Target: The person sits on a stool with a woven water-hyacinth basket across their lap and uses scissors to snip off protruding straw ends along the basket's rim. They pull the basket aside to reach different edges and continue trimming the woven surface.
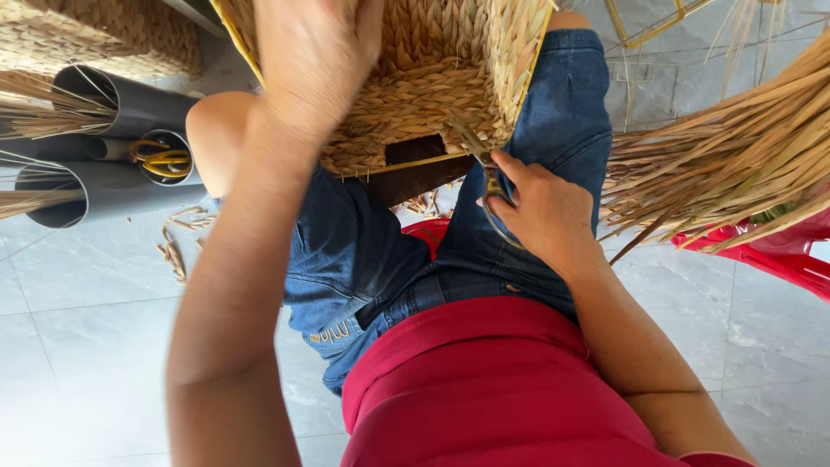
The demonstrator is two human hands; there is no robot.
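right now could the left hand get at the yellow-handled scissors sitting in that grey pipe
Probably yes. The left hand rests on the woven basket, and the yellow-handled scissors poke from the open mouth of a grey pipe on that same side, nothing between. It would have to let go of the basket.

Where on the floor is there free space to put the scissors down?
Bare tiles lie left of the left arm, below the grey pipes and scraps. More lie lower right, under the dried straw. The lap is crowded: basket, scissors.
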